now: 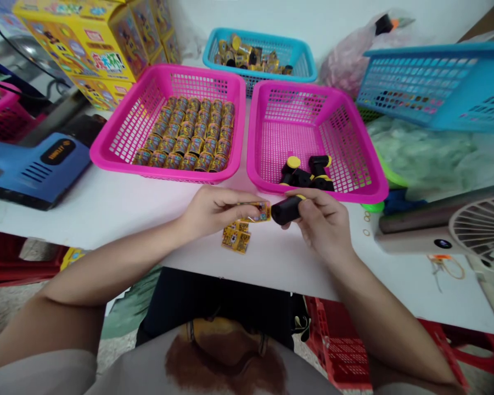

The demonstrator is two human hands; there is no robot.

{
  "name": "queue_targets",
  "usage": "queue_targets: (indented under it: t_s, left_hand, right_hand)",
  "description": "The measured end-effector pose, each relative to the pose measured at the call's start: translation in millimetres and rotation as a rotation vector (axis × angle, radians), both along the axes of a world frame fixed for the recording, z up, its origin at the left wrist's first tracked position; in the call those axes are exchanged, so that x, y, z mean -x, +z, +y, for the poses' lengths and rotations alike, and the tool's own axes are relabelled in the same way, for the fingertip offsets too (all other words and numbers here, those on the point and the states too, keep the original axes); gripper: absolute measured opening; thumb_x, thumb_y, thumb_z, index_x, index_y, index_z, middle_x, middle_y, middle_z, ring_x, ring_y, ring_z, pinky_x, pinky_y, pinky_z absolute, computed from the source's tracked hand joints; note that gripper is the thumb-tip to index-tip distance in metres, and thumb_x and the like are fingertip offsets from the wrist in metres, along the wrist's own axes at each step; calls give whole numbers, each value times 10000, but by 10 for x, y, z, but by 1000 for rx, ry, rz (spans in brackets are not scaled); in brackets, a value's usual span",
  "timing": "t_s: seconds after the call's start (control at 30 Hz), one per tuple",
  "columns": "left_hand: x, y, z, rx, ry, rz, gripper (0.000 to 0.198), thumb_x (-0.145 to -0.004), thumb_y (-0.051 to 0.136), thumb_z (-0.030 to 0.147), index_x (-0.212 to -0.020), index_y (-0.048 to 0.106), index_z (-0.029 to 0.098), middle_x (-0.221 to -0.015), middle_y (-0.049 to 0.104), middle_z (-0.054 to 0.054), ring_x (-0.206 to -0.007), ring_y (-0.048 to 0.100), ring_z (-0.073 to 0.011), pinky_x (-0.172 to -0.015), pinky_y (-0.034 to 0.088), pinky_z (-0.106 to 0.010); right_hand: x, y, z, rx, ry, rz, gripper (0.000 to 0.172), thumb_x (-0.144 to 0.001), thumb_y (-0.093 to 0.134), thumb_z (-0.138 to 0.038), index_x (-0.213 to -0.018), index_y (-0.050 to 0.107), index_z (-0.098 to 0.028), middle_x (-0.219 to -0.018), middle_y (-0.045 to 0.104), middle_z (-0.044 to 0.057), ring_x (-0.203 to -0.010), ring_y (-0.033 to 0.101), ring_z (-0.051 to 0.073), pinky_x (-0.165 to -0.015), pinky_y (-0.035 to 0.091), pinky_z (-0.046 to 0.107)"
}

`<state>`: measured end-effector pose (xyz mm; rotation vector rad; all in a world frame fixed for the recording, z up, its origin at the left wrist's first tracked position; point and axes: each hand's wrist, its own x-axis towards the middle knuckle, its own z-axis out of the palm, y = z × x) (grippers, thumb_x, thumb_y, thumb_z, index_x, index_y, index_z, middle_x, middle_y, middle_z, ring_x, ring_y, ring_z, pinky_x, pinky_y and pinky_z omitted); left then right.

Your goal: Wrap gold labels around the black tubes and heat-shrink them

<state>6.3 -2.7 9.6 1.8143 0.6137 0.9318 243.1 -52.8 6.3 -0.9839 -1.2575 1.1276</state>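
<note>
My left hand [214, 211] pinches a yellow printed wrapper [263, 211] between thumb and fingers. Close to its right end, my right hand [327, 222] grips a black cylinder [286, 210] with a yellow rim at its right end. Whether wrapper and cylinder touch is hard to tell. On the white table [189, 249] below my left fingers lie flat yellow wrappers [236, 239]. Behind my right hand, a pink basket [381, 189] holds several black cylinders [302, 176] with yellow caps. The pink basket [102, 159] to its left holds rows of wrapped cylinders [186, 129].
A blue basket [308, 52] of mixed pieces stands at the back. Yellow boxes [78, 44] are stacked back left, with a blue heat gun [45, 164] before them. At right are a fan [415, 225], rubber bands [366, 232] and another blue basket [420, 88].
</note>
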Motion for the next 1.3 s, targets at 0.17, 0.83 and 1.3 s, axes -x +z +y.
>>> queue_targets:
  t_s: [0.17,0.83,1.3]
  left_hand:
    - [1,-43,18,-43,31,66,502,-935,697,627,-1167,824,200,-917,844,-47,-716,750,-130,-696,595,-191]
    - [-88,-130,-56,-236,118,2,732,-821,886,397,-1474,615,206,-1113,829,-68,-935,793,-177,-847,637,-243]
    - [-167,-78,-147,-131,-3,141,510,-893,762,295,-1256,412,214,-1096,795,-81,-1022,784,-177,-824,593,-248]
  right_hand:
    - [-10,19,-29,-55,-31,40,388,-885,767,-592,-995,745,-221,-742,728,-3,-522,682,140,-474,623,285]
    - [142,-156,-95,-260,-106,-216,338,-810,885,-363,-1071,701,-254,-989,739,26,-820,725,139,-727,647,282]
    - [175,-121,-140,-312,-97,-358,302,-895,779,-325,-1186,725,-264,-1116,755,57,-960,727,170,-868,641,347]
